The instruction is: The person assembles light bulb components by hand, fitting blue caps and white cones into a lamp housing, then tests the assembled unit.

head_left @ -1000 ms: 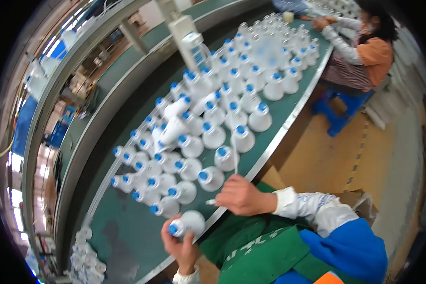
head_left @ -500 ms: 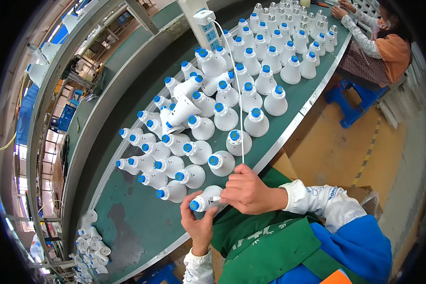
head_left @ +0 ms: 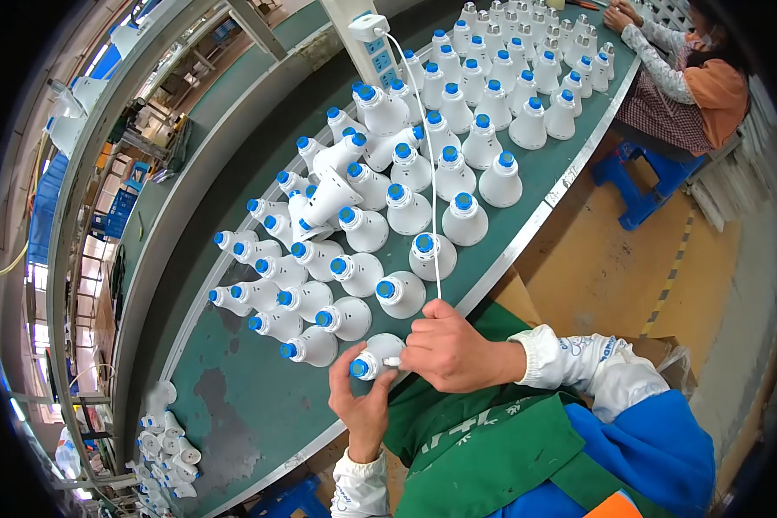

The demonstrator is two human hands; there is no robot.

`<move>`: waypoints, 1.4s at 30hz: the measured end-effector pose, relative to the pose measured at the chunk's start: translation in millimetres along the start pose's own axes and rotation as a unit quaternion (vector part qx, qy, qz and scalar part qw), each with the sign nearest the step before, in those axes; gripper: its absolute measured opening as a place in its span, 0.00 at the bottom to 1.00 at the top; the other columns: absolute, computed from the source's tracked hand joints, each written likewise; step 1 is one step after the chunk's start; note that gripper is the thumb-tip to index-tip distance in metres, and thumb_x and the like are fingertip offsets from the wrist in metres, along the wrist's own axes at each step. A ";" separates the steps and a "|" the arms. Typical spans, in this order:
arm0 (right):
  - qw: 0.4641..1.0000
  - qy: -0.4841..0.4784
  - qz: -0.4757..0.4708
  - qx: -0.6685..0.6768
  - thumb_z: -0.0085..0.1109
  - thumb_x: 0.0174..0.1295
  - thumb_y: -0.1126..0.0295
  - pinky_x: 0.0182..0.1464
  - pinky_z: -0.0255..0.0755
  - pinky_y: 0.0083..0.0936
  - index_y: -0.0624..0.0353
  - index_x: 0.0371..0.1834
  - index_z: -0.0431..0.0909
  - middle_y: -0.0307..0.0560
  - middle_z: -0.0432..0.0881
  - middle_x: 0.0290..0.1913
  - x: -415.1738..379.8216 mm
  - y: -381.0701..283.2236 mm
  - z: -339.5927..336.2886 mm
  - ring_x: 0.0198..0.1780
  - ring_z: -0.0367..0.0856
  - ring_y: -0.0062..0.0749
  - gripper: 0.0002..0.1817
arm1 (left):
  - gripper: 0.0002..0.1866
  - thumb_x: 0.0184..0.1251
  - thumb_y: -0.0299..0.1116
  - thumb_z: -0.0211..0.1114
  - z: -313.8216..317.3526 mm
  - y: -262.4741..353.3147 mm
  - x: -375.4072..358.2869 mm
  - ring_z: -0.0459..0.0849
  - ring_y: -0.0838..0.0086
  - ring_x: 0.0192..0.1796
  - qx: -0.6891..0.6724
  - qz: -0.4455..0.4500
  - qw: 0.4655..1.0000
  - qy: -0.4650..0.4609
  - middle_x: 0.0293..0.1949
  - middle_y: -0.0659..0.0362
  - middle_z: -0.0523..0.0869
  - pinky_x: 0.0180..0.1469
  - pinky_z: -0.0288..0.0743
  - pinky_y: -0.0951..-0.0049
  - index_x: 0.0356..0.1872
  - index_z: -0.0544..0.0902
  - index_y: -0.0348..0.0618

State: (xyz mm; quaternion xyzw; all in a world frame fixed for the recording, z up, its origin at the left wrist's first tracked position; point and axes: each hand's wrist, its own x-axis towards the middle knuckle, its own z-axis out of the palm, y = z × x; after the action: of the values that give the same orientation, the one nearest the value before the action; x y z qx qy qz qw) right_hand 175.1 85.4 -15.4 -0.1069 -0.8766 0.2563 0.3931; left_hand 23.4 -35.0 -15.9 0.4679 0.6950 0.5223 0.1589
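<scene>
Between the thumb and fingers of my left hand (head_left: 360,401) is a white bulb-shaped lamp housing (head_left: 383,349) with a blue cap, tilted with the cap toward the lower left. My right hand (head_left: 454,350) pinches the small white plug (head_left: 392,362) of a cable, its tip at the side of the housing. Whether the plug is inserted cannot be made out. From my right hand the white cable (head_left: 435,198) runs up over the table to a white charger (head_left: 369,28) on a power strip (head_left: 380,65).
Many similar blue-capped housings (head_left: 401,294) stand or lie on the green table (head_left: 259,380), some stacked. More white parts (head_left: 168,449) lie at the lower left. A co-worker (head_left: 699,78) sits at the far right end, near a blue stool (head_left: 647,181).
The housing in my left hand has turned slightly, its blue cap shifting a little up and right. My right hand keeps the plug at its side. The camera view has shifted slightly.
</scene>
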 end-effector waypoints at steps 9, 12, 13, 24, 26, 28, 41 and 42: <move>0.998 -0.035 -0.030 -0.040 0.62 0.50 0.73 0.42 0.59 0.35 0.54 0.22 0.71 0.38 0.65 0.21 6.1 -1.2 1.0 0.28 0.69 0.32 0.07 | 0.28 0.42 0.18 0.76 -0.8 5.9 6.2 0.84 0.67 0.47 0.100 0.070 0.992 -0.015 0.47 0.54 0.86 0.53 0.75 0.69 0.51 0.81 0.37; 0.999 -0.037 -0.019 -0.028 0.59 0.48 0.75 0.44 0.59 0.34 0.55 0.20 0.70 0.40 0.68 0.21 9.7 -1.8 3.9 0.30 0.71 0.34 0.07 | 0.29 0.38 0.20 0.78 -0.7 6.8 10.7 0.84 0.62 0.45 0.126 0.073 0.989 -0.010 0.43 0.52 0.86 0.47 0.78 0.66 0.50 0.83 0.39; 0.999 -0.036 -0.018 -0.035 0.59 0.48 0.75 0.44 0.59 0.34 0.55 0.20 0.70 0.40 0.68 0.21 9.4 -1.3 7.1 0.30 0.72 0.34 0.07 | 0.28 0.38 0.20 0.79 -0.6 5.7 12.6 0.84 0.61 0.45 0.136 0.083 0.987 -0.007 0.43 0.52 0.87 0.47 0.78 0.66 0.49 0.83 0.39; 0.999 -0.015 0.002 -0.048 0.69 0.51 0.67 0.47 0.59 0.36 0.55 0.29 0.77 0.39 0.70 0.23 12.0 9.3 12.7 0.31 0.72 0.34 0.09 | 0.36 0.44 0.21 0.76 -8.0 -5.7 14.3 0.84 0.56 0.47 0.167 0.115 0.978 -0.053 0.46 0.49 0.85 0.48 0.78 0.63 0.60 0.74 0.38; 0.998 -0.015 0.000 -0.055 0.70 0.49 0.66 0.50 0.59 0.38 0.55 0.31 0.78 0.39 0.72 0.24 11.6 10.0 11.6 0.33 0.73 0.34 0.11 | 0.33 0.46 0.21 0.74 -6.6 -0.3 15.6 0.84 0.55 0.50 0.186 0.139 0.971 -0.055 0.50 0.48 0.84 0.48 0.79 0.63 0.59 0.75 0.38; 0.998 -0.017 -0.001 -0.057 0.71 0.48 0.66 0.50 0.59 0.39 0.55 0.31 0.78 0.39 0.72 0.25 11.1 9.0 9.8 0.35 0.73 0.33 0.11 | 0.33 0.47 0.20 0.73 -6.8 3.3 15.3 0.84 0.54 0.50 0.191 0.140 0.970 -0.051 0.51 0.47 0.83 0.47 0.80 0.63 0.60 0.75 0.39; 0.995 -0.013 -0.005 -0.097 0.69 0.49 0.67 0.51 0.58 0.40 0.54 0.22 0.75 0.37 0.70 0.20 8.4 7.5 13.0 0.33 0.72 0.33 0.10 | 0.23 0.50 0.24 0.69 -3.1 13.2 18.1 0.86 0.53 0.42 0.240 0.118 0.961 -0.069 0.46 0.49 0.84 0.37 0.80 0.62 0.51 0.77 0.41; 0.995 -0.013 -0.005 -0.097 0.69 0.49 0.67 0.51 0.58 0.40 0.54 0.22 0.75 0.37 0.70 0.20 7.7 7.6 12.2 0.33 0.72 0.33 0.10 | 0.23 0.50 0.24 0.69 -3.2 12.3 17.9 0.86 0.53 0.42 0.241 0.118 0.961 -0.069 0.46 0.49 0.84 0.37 0.80 0.62 0.51 0.77 0.41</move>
State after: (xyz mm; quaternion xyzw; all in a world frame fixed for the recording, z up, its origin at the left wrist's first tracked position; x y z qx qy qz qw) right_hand 160.7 90.3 -21.3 -0.1365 -0.9028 0.1692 0.3711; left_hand 17.9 -22.0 0.9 0.6057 0.7275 0.3211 0.0268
